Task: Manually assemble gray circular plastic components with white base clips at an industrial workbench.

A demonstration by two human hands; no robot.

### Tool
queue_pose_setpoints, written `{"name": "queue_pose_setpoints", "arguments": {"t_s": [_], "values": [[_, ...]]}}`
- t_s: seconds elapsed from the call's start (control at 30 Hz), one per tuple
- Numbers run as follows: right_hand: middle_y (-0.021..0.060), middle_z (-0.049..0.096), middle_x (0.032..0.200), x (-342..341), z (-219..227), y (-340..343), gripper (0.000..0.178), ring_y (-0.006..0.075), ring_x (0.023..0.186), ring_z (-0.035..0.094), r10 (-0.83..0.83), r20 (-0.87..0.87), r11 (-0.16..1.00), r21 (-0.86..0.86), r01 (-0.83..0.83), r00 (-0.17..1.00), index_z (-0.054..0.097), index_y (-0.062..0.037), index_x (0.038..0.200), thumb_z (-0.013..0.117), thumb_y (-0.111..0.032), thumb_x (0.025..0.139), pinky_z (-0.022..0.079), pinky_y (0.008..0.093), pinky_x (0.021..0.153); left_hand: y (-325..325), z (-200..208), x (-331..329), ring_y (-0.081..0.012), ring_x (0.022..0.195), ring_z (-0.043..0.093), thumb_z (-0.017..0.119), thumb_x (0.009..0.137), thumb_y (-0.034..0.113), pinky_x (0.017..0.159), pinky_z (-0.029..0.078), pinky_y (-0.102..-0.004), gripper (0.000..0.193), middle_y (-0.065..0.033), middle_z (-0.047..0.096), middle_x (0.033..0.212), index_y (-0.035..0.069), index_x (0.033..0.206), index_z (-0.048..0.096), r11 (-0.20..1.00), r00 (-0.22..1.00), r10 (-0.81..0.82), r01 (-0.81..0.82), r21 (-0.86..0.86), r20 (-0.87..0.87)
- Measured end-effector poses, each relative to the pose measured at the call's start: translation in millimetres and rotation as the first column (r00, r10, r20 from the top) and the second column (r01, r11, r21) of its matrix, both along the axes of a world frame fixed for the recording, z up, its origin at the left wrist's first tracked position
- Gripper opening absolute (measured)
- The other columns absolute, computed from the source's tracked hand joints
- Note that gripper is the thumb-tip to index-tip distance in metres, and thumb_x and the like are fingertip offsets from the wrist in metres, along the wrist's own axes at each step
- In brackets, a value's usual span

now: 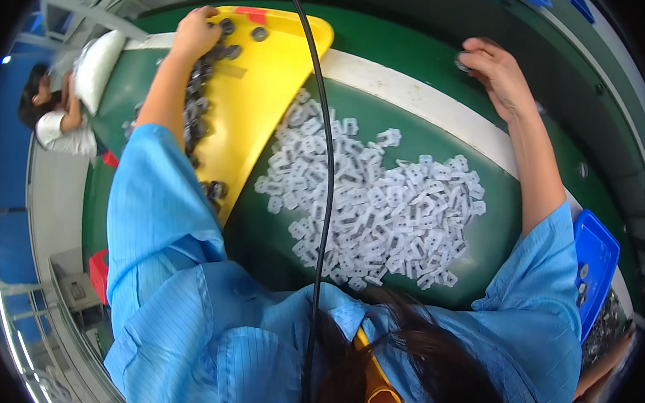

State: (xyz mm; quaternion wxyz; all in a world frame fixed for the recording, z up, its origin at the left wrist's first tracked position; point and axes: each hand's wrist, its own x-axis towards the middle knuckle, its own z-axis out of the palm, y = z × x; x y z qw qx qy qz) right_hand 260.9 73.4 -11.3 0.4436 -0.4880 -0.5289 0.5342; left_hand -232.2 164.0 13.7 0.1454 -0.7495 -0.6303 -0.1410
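One yellow tray [256, 87]: dark round parts [198, 106] crowd its left side; pick singly.
White pieces [404, 204]: heaped beside it; keep sleeves clear.
Left hand [198, 33]: curled at tray's far end; hold hidden.
Right hand [493, 73]: half-curled, pinching a small disc [463, 62]; grip lightly.

Your green table [491, 243] has a white strip [419, 92] running from about 11 o'clock to 2 o'clock. At 12 o'clock, close to you, lies a big heap of little white bits [382, 205]. At 11 o'clock, a yellow tray [274, 75] lies over the strip, just beside the heap.
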Motion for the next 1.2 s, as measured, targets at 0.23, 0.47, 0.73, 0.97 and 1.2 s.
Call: {"name": "queue_pose_setpoints", "arguments": {"t_s": [0.23,0.47,0.73,0.97,1.2], "values": [[0.0031,0.064,0.087,-20.3,7.3,-15.4,0.016,0.0092,0.081,0.059,0.203,0.011,0.973,0.113,-0.203,0.979,0.063,-0.0015,0.096,0.065,-0.006,0.081,0.046,0.0228,0.076,-2.3,-15.5,-1.9,-0.0286,0.097,0.064,0.067,0.077,0.025,0.086,0.049,-0.0339,0.046,-0.0143,0.067,0.103,0.009,0.119,0.059,0.947,0.917,0.197,-0.086,-0.31,0.346],[0.002,0.063,0.084,-12.8,6.6,-12.5,0.016,0.0087,0.082,0.058,0.276,0.061,0.945,0.165,-0.282,0.959,0.064,-0.0032,0.095,0.064,-0.005,0.08,0.045,0.0229,0.078,-100.5,9.0,86.9,-0.0303,0.089,0.064,0.068,0.077,0.025,0.082,0.049,-0.0358,0.033,-0.0167,0.067,0.095,0.01,0.106,0.068,0.904,0.94,0.154,-0.009,-0.428,0.305],[0.0105,0.064,0.095,-8.2,-25.9,-1.8,0.026,0.0276,0.094,0.059,-0.428,0.651,0.741,0.65,-0.169,0.627,0.064,-0.0083,0.104,0.064,-0.015,0.079,0.046,0.0356,0.087,-166.8,3.2,123.9,-0.0316,0.075,0.063,0.063,0.083,0.013,0.071,0.049,-0.037,0.024,-0.0171,0.064,0.088,0.003,0.105,0.061,0.984,0.915,0.004,0.068,-0.165,0.404],[0.0088,0.061,0.102,-70.6,6.5,-60.4,0.024,0.0263,0.092,0.058,0.188,0.66,0.446,0.603,-0.662,0.728,0.063,-0.0032,0.104,0.061,-0.007,0.081,0.048,0.0354,0.077,-179.1,25.3,186.0,-0.0094,0.087,0.06,0.061,0.09,0.014,0.075,0.047,-0.0217,0.027,-0.0063,0.066,0.094,-0.002,0.112,0.061,0.988,0.579,-0.079,0.152,-0.012,0.812],[0.0112,0.06,0.094,-60.2,6.7,-59.1,0.022,0.0281,0.09,0.058,0.281,0.644,0.649,0.418,-0.635,0.711,0.065,-0.0049,0.101,0.065,-0.01,0.079,0.047,0.0366,0.08,-171.5,-13.7,241.7,-0.0089,0.083,0.058,0.059,0.091,0.018,0.073,0.045,-0.0206,0.029,-0.0053,0.065,0.091,0.001,0.114,0.061,0.964,0.308,-0.092,0.266,0.007,0.947]]}}
